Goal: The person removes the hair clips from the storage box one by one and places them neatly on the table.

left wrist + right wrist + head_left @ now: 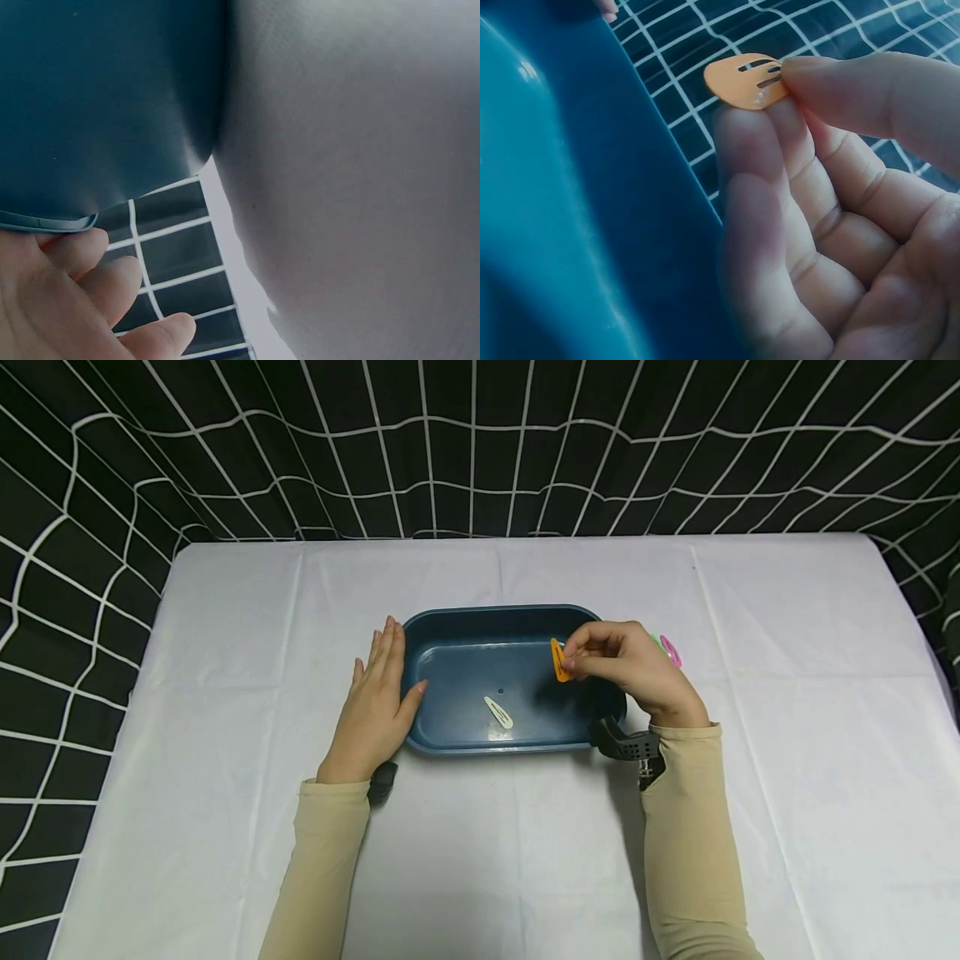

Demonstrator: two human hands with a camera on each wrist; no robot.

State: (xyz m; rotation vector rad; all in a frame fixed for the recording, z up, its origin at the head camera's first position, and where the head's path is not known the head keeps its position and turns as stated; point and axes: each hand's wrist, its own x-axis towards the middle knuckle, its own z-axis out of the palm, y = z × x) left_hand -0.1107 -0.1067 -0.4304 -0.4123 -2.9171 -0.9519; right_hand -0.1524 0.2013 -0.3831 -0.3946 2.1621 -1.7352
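Observation:
An orange snap hair clip [559, 661] is pinched between the thumb and fingers of my right hand [633, 664], above the right part of a dark blue tray [450, 750]. The right wrist view shows the clip [744, 81] close up, with slots in its face. Inside the tray, a white snap hair clip [498, 712] lies on the floor, slightly tilted. My left hand [377, 706] rests along the tray's left end, fingers straight and thumb over the rim. In the left wrist view its fingers [112, 289] touch the tray wall [112, 105].
Beyond my right hand, a pink clip [671, 651] and a bit of green [657, 642] show on the white tablecloth [810, 760], partly hidden by the hand. Black cloth with white netting [487, 460] hangs behind the table and along its left side.

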